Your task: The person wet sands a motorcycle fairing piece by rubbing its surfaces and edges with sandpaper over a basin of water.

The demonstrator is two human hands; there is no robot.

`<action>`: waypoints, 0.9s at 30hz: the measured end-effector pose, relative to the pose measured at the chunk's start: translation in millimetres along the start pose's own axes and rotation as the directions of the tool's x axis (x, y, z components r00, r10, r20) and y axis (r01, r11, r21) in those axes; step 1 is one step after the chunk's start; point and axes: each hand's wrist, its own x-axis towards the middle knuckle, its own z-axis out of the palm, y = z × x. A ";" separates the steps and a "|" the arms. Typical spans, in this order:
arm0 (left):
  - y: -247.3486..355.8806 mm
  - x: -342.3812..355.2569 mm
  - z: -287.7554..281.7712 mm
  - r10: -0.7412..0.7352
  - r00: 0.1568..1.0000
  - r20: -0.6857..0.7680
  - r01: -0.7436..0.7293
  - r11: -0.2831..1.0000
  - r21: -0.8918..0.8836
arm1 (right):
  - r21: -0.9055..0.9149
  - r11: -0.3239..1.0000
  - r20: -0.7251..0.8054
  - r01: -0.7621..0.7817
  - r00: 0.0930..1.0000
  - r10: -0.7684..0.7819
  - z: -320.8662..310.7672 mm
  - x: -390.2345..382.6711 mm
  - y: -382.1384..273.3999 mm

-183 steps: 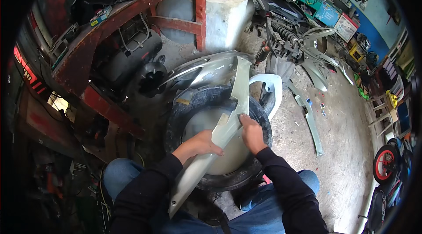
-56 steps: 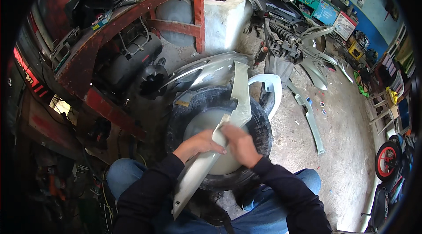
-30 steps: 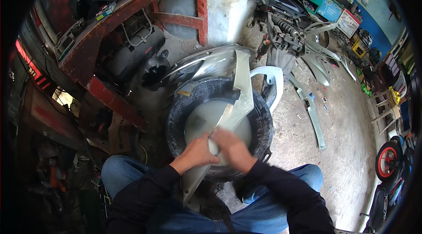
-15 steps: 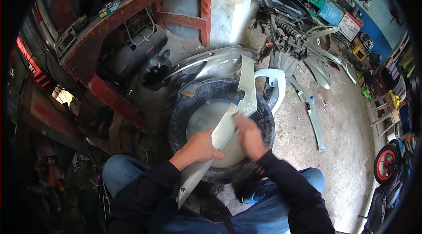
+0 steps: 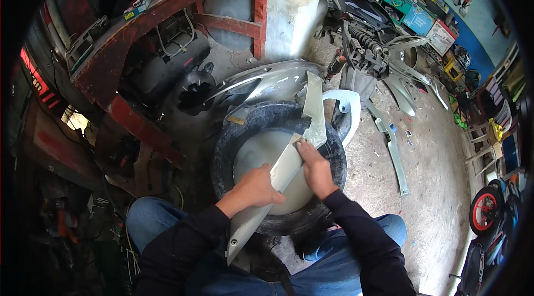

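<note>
A long pale grey-green motorcycle fairing panel [image 5: 287, 163] lies slanted across a black tub [image 5: 223, 154] of cloudy water [image 5: 253, 148]. My left hand [image 5: 253, 187] is closed round the panel's lower half, thumb across its face. Pressed to the panel's right side near its stepped middle, my right hand [image 5: 317, 169] has its fingers together and bent. Whatever lies under those fingertips, if anything, is hidden. The panel's narrow end [image 5: 314, 93] points away past the tub's far rim; its near end, with a small hole, hangs over my lap.
Behind the tub lies a silver fairing [image 5: 267, 82], with a white curved part [image 5: 349, 109] beside it. A red frame bench [image 5: 125, 34] stands at the left over a dark tank [image 5: 167, 68]. On the floor at right are a slim panel [image 5: 396, 157] and a partly stripped motorcycle [image 5: 367, 40].
My right hand, blurred before, now shows sharply and has shifted slightly on the panel. My left hand keeps its grip. The whole view has tilted a little.
</note>
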 end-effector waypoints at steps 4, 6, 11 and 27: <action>-7.5 0.9 -5.0 -0.028 0.999 0.023 0.027 0.999 0.029 | 0.102 0.977 0.131 0.186 0.971 -0.199 2.9 -11.2 -62.7; -1.9 2.9 -3.5 -0.008 1.000 0.010 0.008 0.999 0.039 | 0.127 0.989 0.069 0.077 0.994 -0.086 -7.7 5.6 -19.4; -10.6 11.1 -10.2 -0.025 0.999 0.037 0.026 0.999 -0.019 | 0.194 0.961 0.079 0.196 0.973 -0.215 9.5 -15.4 -71.4; -9.6 19.3 -14.2 -0.023 0.994 0.109 0.031 0.997 -0.070 | 0.251 0.963 0.093 0.104 0.987 -0.131 0.8 -19.6 -74.9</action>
